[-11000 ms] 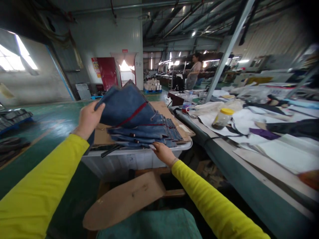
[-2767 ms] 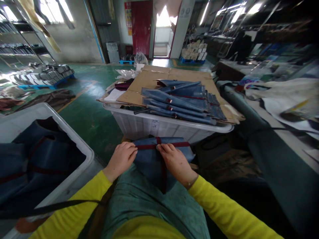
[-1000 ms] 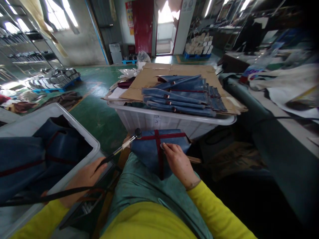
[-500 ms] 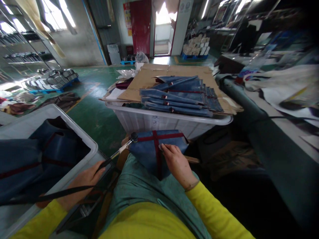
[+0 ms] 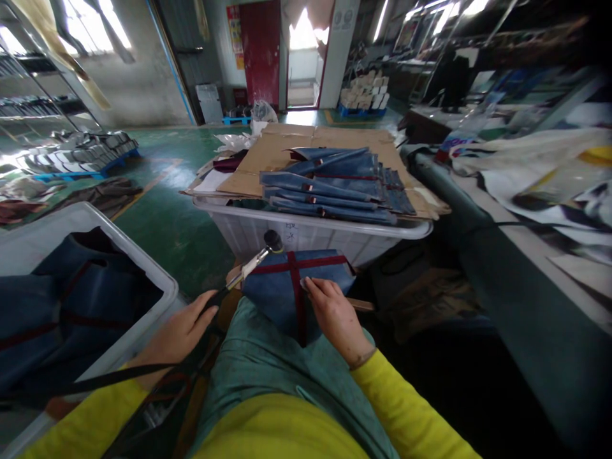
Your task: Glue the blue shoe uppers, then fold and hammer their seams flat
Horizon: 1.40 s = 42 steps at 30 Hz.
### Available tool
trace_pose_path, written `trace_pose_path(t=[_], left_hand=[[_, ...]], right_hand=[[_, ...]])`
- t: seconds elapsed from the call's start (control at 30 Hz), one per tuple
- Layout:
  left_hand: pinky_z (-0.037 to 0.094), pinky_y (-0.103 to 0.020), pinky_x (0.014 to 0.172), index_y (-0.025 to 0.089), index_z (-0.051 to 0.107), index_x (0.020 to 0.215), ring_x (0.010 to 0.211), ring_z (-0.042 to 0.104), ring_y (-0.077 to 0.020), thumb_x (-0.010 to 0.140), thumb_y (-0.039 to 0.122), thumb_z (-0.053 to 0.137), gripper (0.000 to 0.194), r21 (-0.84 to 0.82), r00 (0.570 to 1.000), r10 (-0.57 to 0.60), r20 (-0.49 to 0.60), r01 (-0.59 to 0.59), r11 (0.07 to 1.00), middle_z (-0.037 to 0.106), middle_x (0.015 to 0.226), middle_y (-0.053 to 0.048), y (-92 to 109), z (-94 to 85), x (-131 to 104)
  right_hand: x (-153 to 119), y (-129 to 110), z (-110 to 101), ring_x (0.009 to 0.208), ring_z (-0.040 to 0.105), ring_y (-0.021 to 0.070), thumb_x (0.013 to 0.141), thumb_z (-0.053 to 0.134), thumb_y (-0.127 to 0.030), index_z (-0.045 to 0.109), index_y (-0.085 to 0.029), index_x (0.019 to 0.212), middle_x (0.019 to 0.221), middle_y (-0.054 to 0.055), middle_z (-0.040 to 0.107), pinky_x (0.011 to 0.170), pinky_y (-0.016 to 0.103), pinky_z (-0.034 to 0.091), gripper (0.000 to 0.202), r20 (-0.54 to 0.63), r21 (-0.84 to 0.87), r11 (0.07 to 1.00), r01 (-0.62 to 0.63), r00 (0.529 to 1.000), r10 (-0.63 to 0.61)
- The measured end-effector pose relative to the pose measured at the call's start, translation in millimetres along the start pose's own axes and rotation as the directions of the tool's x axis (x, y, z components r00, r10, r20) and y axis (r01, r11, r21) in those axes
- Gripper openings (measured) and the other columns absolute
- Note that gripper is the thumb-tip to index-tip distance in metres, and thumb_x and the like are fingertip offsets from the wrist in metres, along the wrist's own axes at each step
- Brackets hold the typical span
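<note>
My left hand [image 5: 184, 331] is closed round the dark handle of a hammer [image 5: 248, 264], whose round black head is raised over the upper left corner of a blue piece [image 5: 272, 293] with dark red crossing strips. This piece lies over my lap, on a wooden board [image 5: 361, 305] that sticks out at its right. With fingers pinched together, my right hand [image 5: 329, 312] rests on the piece beside the vertical red strip. A small pale thing shows at its fingertips, too small to name. A dark strap passes by my left wrist.
Ahead, a white bin [image 5: 310, 233] bears cardboard [image 5: 248, 169] and a stack of blue pieces [image 5: 329, 185]. Another white bin [image 5: 167, 287] at the left holds blue pieces with red strips. A cluttered table [image 5: 535, 255] runs along the right.
My left hand has moved up and to the right, lifting the hammer head off the piece's corner. My right hand stays on the piece. The whole view has shifted slightly.
</note>
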<state>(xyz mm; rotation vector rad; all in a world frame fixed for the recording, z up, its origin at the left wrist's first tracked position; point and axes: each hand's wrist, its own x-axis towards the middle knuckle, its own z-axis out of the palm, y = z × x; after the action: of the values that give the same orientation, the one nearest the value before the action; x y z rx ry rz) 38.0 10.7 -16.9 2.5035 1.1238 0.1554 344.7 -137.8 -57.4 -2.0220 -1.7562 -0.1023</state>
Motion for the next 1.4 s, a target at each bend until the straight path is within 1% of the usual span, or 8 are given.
trace_pose_path(t=[0.13,0.3,0.43,0.6,0.77,0.97,1.23,1.4], left_hand=[[0.048,-0.032,0.094,0.021,0.048,0.129,0.109,0.061,-0.0201,0.093,0.045,0.032,0.047,0.01,0.992,0.049,0.119,-0.05,0.999,0.062,0.123,-0.005,20.5,6.3,14.9],[0.043,-0.031,0.101,0.021,0.043,0.134,0.119,0.054,-0.0192,0.094,0.048,0.03,0.05,-0.077,0.996,0.076,0.052,-0.072,0.994,0.056,0.131,-0.005,35.4,10.0,25.8],[0.045,-0.036,0.098,0.02,0.045,0.132,0.114,0.058,-0.0223,0.094,0.045,0.03,0.048,-0.056,0.986,0.081,0.146,-0.074,0.996,0.06,0.126,-0.007,36.1,12.1,32.5],[0.042,-0.033,0.101,0.024,0.041,0.135,0.12,0.053,-0.0195,0.094,0.046,0.03,0.048,-0.087,0.994,0.085,0.067,-0.079,0.993,0.055,0.132,-0.004,36.0,9.4,29.8],[0.045,-0.032,0.098,0.024,0.043,0.134,0.116,0.056,-0.0205,0.094,0.045,0.031,0.047,-0.064,0.982,0.108,0.152,-0.1,0.993,0.057,0.13,-0.004,39.2,12.2,29.1],[0.044,-0.034,0.099,0.026,0.036,0.139,0.118,0.055,-0.021,0.094,0.047,0.03,0.05,-0.094,0.989,0.103,0.109,-0.093,0.991,0.056,0.131,-0.003,48.6,7.1,39.7],[0.04,-0.032,0.104,0.026,0.037,0.139,0.12,0.053,-0.0185,0.095,0.045,0.03,0.049,-0.101,0.972,0.218,0.083,-0.21,0.973,0.054,0.134,-0.002,67.9,8.0,55.0],[0.044,-0.033,0.1,0.026,0.044,0.136,0.11,0.06,-0.0204,0.094,0.045,0.034,0.047,-0.032,0.951,0.267,0.157,-0.266,0.964,0.062,0.123,-0.004,87.2,15.0,71.8]], right_hand=[[-1.0,-0.2,-0.8,0.104,0.052,0.0233,0.092,0.043,-0.016,0.052,-0.015,0.127,0.114,0.012,0.06,0.087,0.038,0.051,0.036,0.001,0.001,1.0,-0.007,1.0,0.007],[-2.8,-0.6,0.7,0.105,0.051,0.0225,0.092,0.041,-0.014,0.051,-0.016,0.128,0.114,0.012,0.059,0.091,0.039,0.049,0.037,-0.022,0.026,1.0,-0.001,1.0,0.002],[-3.2,-1.3,1.3,0.105,0.051,0.0228,0.092,0.042,-0.014,0.051,-0.016,0.128,0.114,0.012,0.059,0.091,0.038,0.049,0.037,-0.005,0.029,1.0,-0.011,1.0,0.011],[-3.4,-0.4,1.1,0.106,0.05,0.0229,0.092,0.042,-0.014,0.052,-0.014,0.128,0.115,0.012,0.059,0.092,0.038,0.049,0.037,-0.005,0.024,1.0,-0.018,1.0,0.018],[-3.8,0.2,1.8,0.105,0.051,0.0224,0.092,0.043,-0.015,0.051,-0.019,0.128,0.114,0.011,0.059,0.089,0.037,0.05,0.037,-0.025,0.028,0.999,-0.018,1.0,0.018],[-5.6,0.7,1.8,0.105,0.051,0.0228,0.092,0.042,-0.015,0.052,-0.018,0.127,0.115,0.011,0.059,0.089,0.037,0.05,0.037,-0.028,0.015,0.999,-0.031,0.999,0.032],[-8.2,1.6,3.1,0.107,0.05,0.0225,0.092,0.041,-0.015,0.051,-0.018,0.128,0.116,0.011,0.059,0.091,0.038,0.049,0.037,-0.047,0.05,0.998,-0.028,0.998,0.03],[-8.6,1.1,1.5,0.107,0.05,0.0232,0.092,0.042,-0.015,0.051,-0.018,0.129,0.116,0.011,0.059,0.089,0.037,0.05,0.038,-0.024,0.047,0.998,-0.039,0.999,0.04]])
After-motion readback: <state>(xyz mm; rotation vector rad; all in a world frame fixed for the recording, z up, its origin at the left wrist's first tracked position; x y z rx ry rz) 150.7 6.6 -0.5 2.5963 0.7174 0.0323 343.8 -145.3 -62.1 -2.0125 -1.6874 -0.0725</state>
